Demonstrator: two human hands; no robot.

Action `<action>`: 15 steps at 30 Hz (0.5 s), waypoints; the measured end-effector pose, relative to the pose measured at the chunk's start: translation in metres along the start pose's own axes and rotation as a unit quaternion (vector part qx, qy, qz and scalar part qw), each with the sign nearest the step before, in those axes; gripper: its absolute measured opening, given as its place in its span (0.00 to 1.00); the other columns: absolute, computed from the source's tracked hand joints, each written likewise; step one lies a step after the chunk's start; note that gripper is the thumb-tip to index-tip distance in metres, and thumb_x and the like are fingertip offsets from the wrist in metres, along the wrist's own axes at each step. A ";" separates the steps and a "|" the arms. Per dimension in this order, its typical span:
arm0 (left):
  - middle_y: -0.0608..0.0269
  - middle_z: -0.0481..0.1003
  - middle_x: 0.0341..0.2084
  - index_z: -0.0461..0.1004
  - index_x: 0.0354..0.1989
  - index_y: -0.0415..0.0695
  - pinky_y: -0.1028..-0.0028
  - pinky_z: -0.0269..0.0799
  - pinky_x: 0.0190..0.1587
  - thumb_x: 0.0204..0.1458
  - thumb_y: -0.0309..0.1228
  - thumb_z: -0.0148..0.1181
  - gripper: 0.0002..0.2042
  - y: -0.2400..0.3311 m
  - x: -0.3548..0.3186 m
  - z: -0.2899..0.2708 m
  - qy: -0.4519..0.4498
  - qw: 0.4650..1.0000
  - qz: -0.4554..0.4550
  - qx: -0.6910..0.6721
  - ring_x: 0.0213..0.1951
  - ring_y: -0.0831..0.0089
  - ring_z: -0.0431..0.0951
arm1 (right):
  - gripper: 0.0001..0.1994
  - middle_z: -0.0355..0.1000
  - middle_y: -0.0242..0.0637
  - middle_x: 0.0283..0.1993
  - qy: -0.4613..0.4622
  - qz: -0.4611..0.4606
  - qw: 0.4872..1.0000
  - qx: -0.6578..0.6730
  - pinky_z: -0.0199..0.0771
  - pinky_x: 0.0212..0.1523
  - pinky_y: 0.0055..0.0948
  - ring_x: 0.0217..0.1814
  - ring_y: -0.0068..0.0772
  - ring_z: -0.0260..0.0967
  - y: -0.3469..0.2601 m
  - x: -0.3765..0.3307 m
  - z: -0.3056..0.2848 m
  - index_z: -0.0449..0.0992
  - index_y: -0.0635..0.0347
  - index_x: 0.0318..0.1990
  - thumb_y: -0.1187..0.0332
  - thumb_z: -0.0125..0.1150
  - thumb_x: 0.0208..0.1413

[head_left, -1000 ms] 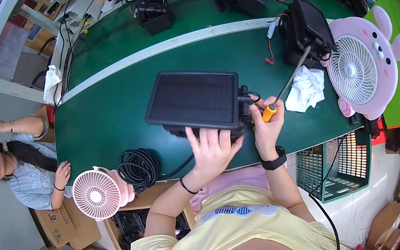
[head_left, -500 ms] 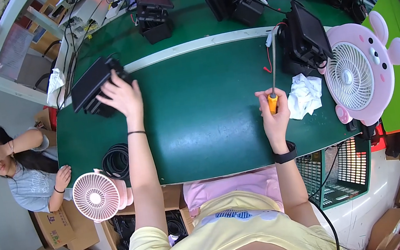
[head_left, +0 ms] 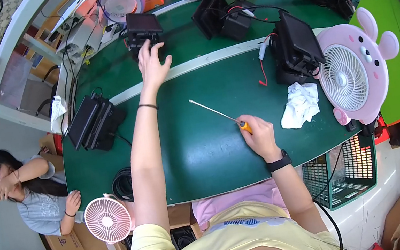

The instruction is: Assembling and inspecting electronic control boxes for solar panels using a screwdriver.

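My left hand (head_left: 152, 67) is stretched out over the back strip of the green table (head_left: 187, 142). Its fingers are spread, with the tips at the lower part of a black boxy device with a flat panel (head_left: 143, 25); whether they touch it I cannot tell. In my right hand (head_left: 260, 136) is a screwdriver (head_left: 213, 108) with a yellow handle, its long metal shaft pointing up and to the left over the table. A second black panel device (head_left: 92, 123) stands at the table's left, and a third (head_left: 296, 44) on the right beside crumpled white paper (head_left: 300, 104).
A pink animal-shaped fan (head_left: 353, 69) stands at the right edge, and a small pink fan (head_left: 107, 221) at the front left near coiled black cable (head_left: 123, 184). Another black device (head_left: 225, 19) sits farther back. A person (head_left: 37, 190) is at the left. A green crate (head_left: 343, 173) stands below.
My left hand has left the device on the left, which now sits turned, and reached to the one farther back. The screwdriver has swung from upright to slanting left as my right hand moved nearer.
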State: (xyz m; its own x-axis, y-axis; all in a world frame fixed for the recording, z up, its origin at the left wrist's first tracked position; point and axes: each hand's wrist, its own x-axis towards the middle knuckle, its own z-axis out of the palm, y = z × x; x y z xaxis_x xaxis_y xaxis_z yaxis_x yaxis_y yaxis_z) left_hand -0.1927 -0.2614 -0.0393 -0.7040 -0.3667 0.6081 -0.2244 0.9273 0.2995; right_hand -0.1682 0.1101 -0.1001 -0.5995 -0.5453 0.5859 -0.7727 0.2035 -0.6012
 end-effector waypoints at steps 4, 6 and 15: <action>0.49 0.61 0.64 0.80 0.47 0.60 0.56 0.61 0.65 0.44 0.35 0.71 0.19 -0.009 0.026 0.009 -0.078 0.994 -0.066 -0.033 0.64 0.47 0.63 | 0.18 0.76 0.40 0.33 0.007 0.008 1.000 0.002 0.76 0.32 0.39 0.33 0.46 0.76 0.001 0.003 0.001 0.73 0.53 0.46 0.79 0.66 0.46; 0.51 0.70 0.54 0.83 0.36 0.56 0.58 0.66 0.60 0.43 0.35 0.71 0.10 -0.014 0.024 0.012 -0.010 0.995 -0.070 -0.072 0.55 0.52 0.71 | 0.18 0.76 0.40 0.33 0.012 0.015 1.000 -0.010 0.76 0.32 0.38 0.33 0.46 0.76 0.000 0.004 0.002 0.73 0.53 0.45 0.79 0.66 0.46; 0.65 0.72 0.35 0.75 0.35 0.53 0.57 0.60 0.53 0.51 0.26 0.61 0.06 0.065 -0.032 -0.062 0.197 0.976 -0.093 0.015 0.44 0.61 0.73 | 0.12 0.79 0.39 0.36 0.089 0.054 0.995 0.005 0.77 0.36 0.37 0.36 0.45 0.78 0.000 0.001 0.004 0.72 0.58 0.45 0.77 0.64 0.55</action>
State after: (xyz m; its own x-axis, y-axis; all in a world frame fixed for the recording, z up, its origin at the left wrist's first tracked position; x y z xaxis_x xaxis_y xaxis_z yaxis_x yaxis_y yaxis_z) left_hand -0.1426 -0.1943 0.0061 -0.3379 -0.5231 0.7824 -0.3470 0.8420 0.4131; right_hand -0.1674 0.1066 -0.1015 -0.7074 -0.3686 0.6030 -0.6996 0.2442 -0.6715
